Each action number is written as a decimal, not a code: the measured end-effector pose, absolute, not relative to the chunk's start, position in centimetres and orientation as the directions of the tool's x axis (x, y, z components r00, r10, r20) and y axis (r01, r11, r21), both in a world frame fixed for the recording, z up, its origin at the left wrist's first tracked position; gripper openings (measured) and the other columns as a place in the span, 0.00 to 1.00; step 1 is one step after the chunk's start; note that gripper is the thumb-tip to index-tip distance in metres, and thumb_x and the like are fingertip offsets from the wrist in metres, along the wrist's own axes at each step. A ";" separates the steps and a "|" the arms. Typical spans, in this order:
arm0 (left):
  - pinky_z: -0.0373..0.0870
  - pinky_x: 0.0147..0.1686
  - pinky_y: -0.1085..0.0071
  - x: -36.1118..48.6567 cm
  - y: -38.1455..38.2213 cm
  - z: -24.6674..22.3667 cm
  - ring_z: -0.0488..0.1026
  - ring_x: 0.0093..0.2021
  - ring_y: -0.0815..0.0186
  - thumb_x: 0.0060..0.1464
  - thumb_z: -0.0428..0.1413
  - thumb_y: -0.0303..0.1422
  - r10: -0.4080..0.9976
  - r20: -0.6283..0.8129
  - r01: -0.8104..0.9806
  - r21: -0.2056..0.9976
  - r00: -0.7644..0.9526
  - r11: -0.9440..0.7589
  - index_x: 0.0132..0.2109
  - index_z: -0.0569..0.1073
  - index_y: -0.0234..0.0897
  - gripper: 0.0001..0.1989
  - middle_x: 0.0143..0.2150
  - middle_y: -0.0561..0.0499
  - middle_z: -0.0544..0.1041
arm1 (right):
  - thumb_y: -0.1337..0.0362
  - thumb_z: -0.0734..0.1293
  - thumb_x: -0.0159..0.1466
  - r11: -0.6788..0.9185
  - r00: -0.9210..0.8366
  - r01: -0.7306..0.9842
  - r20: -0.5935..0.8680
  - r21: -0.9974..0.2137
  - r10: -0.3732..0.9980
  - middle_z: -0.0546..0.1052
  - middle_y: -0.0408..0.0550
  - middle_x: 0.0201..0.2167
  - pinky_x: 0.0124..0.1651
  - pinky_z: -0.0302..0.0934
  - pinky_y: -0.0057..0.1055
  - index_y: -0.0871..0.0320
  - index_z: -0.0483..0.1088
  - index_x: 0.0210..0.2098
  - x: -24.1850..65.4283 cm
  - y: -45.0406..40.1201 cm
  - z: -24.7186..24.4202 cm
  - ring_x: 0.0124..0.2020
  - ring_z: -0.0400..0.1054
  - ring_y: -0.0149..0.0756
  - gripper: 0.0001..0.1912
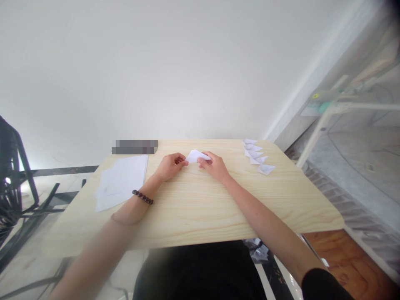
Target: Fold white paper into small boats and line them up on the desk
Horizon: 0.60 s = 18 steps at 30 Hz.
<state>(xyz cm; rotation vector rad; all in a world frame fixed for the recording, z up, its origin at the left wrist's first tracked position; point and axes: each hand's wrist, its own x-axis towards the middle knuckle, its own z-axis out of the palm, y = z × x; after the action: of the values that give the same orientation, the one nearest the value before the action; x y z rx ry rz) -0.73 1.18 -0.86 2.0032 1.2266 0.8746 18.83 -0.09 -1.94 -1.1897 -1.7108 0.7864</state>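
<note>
Between my two hands, just above the middle of the table, is a small folded white paper point(195, 155). My left hand point(171, 166) pinches its left corner between thumb and fingertips. On the other side, my right hand point(214, 163) grips the right end, with the thumb in front and the fingers behind, hiding part of that edge. Several folded paper boats point(266, 168) stand in a slanting row on the table's right side, apart from my hands. A stack of white paper sheets point(120, 181) lies to the left, beyond my left wrist.
The light wooden table point(193, 212) reaches back to a white wall point(187, 75). A blurred-out patch point(134, 146) covers something at the back left corner. A dark chair point(18, 166) stands left of the table, and a pale metal frame point(325, 121) stands to the right.
</note>
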 end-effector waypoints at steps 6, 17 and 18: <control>0.61 0.25 0.75 -0.8 1.2 -1.0 0.67 0.25 0.69 0.46 0.52 0.42 0.931 0.211 0.478 0.812 0.298 -0.337 0.35 0.70 0.34 0.15 0.28 0.51 0.72 | 0.50 0.53 0.59 0.316 -0.160 0.283 0.281 -0.905 0.946 0.75 0.50 0.32 0.32 0.65 0.27 0.59 0.65 0.35 18.8 0.0 -2.1 0.26 0.69 0.28 0.20; 0.58 0.24 0.75 -0.8 0.9 -0.3 0.65 0.23 0.69 0.48 0.48 0.43 0.904 0.216 0.565 0.720 0.368 -0.402 0.29 0.72 0.35 0.16 0.23 0.52 0.72 | 0.52 0.53 0.60 0.380 -0.201 0.360 0.327 -0.852 0.923 0.76 0.48 0.28 0.31 0.65 0.28 0.59 0.67 0.33 19.2 0.1 -2.3 0.26 0.70 0.29 0.19; 0.57 0.24 0.75 -0.8 0.9 -0.3 0.65 0.23 0.69 0.48 0.48 0.44 0.904 0.209 0.563 0.724 0.372 -0.399 0.29 0.72 0.34 0.17 0.23 0.52 0.72 | 0.51 0.53 0.60 0.381 -0.200 0.362 0.328 -0.851 0.923 0.76 0.48 0.28 0.31 0.65 0.28 0.59 0.67 0.32 19.2 0.1 -2.3 0.26 0.70 0.29 0.19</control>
<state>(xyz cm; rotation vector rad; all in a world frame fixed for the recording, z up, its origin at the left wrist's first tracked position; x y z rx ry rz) -0.78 0.85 -0.30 2.0886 1.2622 0.8145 19.17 0.12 -2.32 -1.1316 -1.7530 0.7944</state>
